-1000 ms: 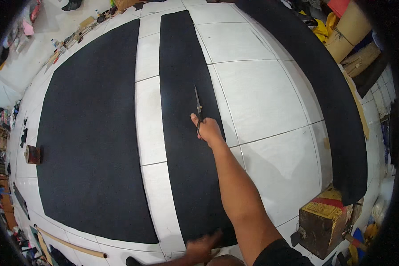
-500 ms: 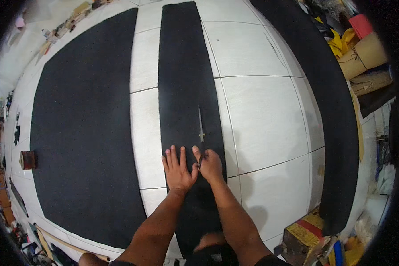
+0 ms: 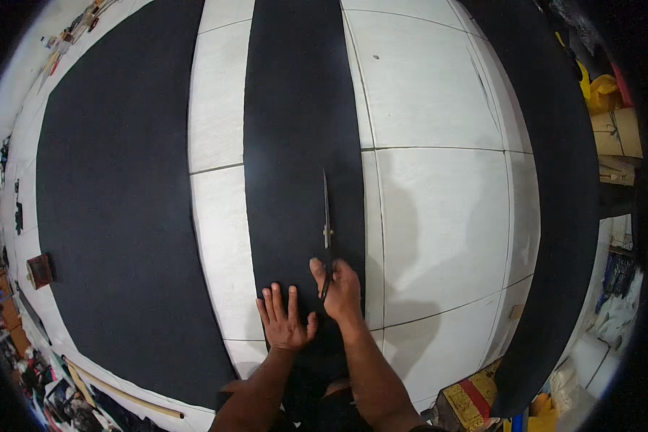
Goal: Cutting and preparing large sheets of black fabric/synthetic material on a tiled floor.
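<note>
A long strip of black material (image 3: 295,101) runs away from me across the white tiled floor. My left hand (image 3: 286,322) lies flat on its near part by the left edge, fingers spread, holding nothing. Close to the strip's right edge, my right hand (image 3: 340,290) is closed around the black handles of a pair of scissors (image 3: 327,214). The scissor blades point away from me over the black surface and look closed together. Whether the lower blade touches the material cannot be made out.
A wide black sheet (image 3: 122,194) covers the floor on the left, with a small brown block-like object (image 3: 39,271) at its outer edge. Another black strip (image 3: 565,194) curves along the right. A yellow box with a red band (image 3: 468,403) stands at the lower right; a long tube (image 3: 122,389) lies lower left.
My left hand has slid back toward me on the strip, away from the scissors. My right hand still holds the scissors. The whole view has shifted slightly.
</note>
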Tool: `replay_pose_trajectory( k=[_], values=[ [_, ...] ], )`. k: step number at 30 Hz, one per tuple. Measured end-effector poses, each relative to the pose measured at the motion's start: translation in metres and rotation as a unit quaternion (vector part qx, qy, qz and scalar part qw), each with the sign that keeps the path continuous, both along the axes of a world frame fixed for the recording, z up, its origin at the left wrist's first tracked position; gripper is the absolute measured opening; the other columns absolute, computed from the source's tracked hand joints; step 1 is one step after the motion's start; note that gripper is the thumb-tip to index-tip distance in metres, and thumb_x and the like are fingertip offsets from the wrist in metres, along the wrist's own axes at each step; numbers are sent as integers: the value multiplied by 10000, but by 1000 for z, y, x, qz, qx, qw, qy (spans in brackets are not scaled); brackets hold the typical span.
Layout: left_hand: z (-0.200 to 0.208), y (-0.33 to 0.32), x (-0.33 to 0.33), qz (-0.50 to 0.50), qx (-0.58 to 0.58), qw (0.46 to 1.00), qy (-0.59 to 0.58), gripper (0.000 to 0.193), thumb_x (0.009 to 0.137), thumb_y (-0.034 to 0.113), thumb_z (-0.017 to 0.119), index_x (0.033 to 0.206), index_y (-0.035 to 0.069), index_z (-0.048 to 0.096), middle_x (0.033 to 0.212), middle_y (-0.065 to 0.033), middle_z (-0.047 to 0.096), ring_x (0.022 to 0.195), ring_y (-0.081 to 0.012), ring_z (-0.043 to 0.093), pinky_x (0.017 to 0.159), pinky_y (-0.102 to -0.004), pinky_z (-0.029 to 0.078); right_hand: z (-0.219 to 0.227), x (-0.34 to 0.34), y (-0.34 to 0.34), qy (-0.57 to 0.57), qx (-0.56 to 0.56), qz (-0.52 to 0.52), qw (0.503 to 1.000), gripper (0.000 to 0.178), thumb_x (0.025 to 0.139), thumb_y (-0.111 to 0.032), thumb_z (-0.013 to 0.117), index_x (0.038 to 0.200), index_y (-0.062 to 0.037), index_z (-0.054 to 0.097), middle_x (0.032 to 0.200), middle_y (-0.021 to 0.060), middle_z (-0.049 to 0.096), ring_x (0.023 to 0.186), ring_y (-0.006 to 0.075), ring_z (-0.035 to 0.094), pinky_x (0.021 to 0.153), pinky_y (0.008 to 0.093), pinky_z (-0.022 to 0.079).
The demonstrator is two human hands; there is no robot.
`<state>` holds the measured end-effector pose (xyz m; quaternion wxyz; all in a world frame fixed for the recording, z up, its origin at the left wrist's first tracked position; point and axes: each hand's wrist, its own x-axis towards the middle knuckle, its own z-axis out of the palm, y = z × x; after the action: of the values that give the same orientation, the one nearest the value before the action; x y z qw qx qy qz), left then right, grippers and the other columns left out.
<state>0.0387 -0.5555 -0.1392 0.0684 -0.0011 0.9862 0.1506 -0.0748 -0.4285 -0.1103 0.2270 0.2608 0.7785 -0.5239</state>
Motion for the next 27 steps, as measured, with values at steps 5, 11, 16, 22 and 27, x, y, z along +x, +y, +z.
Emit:
replay_pose_trajectory(
  k=[5, 11, 16, 22, 27],
  values=[
    [2, -1, 0, -10, -1, 1000, -8, 784, 852, 425, 587, 1483, 52, 310, 1537, -305, 194, 1435, -491, 147, 1126, -653, 113, -1, -81, -5, 51, -8, -25, 998, 563, 871, -563, 658, 646, -83, 472, 530, 16, 470, 464, 138, 489, 467, 302, 406],
    [5, -3, -2, -9, 6, 999, -40, 822, 839, 419, 619, 1495, 67, 272, 1535, -302, 182, 1437, -495, 120, 1127, -658, 105, -3, -191, -6, 85, 1, -6, 996, 566, 864, -605, 640, 623, -115, 489, 541, 21, 481, 464, 126, 487, 458, 309, 398],
    [13, 1, -7, 7, 9, 999, -39, 676, 849, 450, 593, 1393, 67, 477, 1511, -284, 266, 1426, -474, 189, 1133, -642, 135, -10, -253, -5, 115, 29, -7, 993, 576, 853, -616, 646, 621, -114, 483, 545, 15, 481, 460, 122, 491, 454, 298, 395],
    [39, 0, -187, 142, 176, 962, 151, 378, 836, 258, 692, 1104, 16, 581, 1037, -195, 538, 979, -370, 490, 889, -501, 357, -9, -253, 8, 85, 7, -6, 996, 567, 856, -598, 652, 636, -97, 503, 551, 18, 503, 466, 128, 516, 447, 293, 402],
    [10, -39, -422, 37, -21, 969, 242, 598, 902, 366, 579, 1393, 42, 470, 1442, -286, 395, 1375, -439, 319, 1135, -522, 245, -4, -256, -23, 52, 2, 7, 999, 650, 856, -646, 591, 731, -8, 621, 692, 162, 638, 717, 340, 653, 688, 432, 484]
  ],
)
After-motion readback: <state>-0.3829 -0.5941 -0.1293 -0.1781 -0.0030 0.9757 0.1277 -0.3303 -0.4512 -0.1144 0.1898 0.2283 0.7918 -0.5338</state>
